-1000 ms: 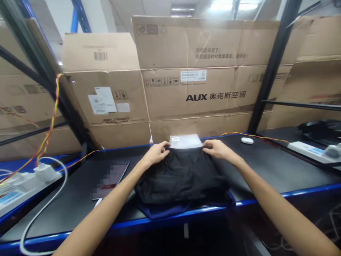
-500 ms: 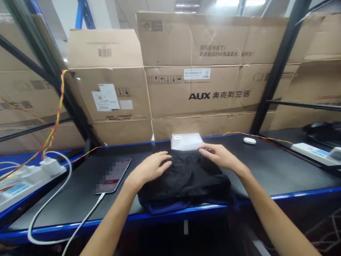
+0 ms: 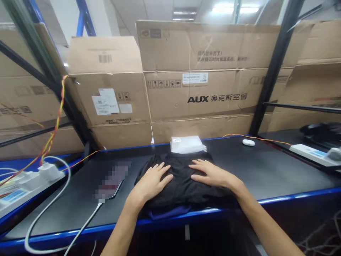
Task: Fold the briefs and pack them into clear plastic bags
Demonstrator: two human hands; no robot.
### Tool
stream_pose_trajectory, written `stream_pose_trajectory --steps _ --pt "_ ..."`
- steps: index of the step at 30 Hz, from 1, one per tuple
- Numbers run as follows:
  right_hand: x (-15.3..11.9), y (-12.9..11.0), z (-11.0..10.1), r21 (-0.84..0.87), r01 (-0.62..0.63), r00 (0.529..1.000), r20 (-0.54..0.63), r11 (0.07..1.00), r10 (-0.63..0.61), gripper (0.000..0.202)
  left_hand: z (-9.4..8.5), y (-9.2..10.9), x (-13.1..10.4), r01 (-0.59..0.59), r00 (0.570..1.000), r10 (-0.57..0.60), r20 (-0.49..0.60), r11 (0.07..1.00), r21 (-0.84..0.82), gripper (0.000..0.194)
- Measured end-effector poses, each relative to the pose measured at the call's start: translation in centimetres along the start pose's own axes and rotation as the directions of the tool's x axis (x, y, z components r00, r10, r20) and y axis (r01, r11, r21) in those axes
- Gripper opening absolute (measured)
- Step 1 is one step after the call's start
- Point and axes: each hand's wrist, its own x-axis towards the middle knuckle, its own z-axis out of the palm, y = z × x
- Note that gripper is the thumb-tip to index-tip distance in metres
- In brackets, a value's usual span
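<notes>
A black cloth (image 3: 181, 177) lies spread near the front edge of the dark shelf top, with some dark blue fabric (image 3: 170, 210) showing under its front. My left hand (image 3: 153, 179) rests on the cloth's left part, fingers spread. On its right part lies my right hand (image 3: 210, 173), palm down with the fingers apart. Neither hand grips anything. Just behind the cloth is a stack of white plastic packets (image 3: 188, 144).
A phone (image 3: 113, 181) with a white cable lies at the left. White power strips (image 3: 16, 197) sit at both sides. A small white case (image 3: 248, 142) is at the back right. Cardboard (image 3: 197, 117) stands behind, between dark posts (image 3: 275, 67).
Both hands have moved from the cloth's back edge onto its top, my right hand inward and nearer to me. The cloth looks flatter and spreads further left. The view has tilted up slightly.
</notes>
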Motion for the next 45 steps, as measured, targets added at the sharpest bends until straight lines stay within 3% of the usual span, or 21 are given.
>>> stream_pose_trajectory --steps 19,27,45 --pt "0.1 0.2 0.2 -0.032 -0.001 1.0 -0.003 0.999 0.001 0.068 0.0 0.4 0.0 0.004 1.0 -0.004 -0.005 1.0 0.008 0.06" --pt "-0.2 -0.2 0.0 -0.058 0.009 1.0 0.03 0.998 -0.007 0.076 0.1 0.9 -0.5 -0.002 0.999 0.004 0.041 0.999 -0.041 0.078" --pt "-0.2 -0.3 0.0 -0.067 0.025 0.999 0.047 0.997 -0.022 0.074 0.5 1.4 -0.7 -0.011 0.999 0.009 0.032 0.999 0.038 0.079"
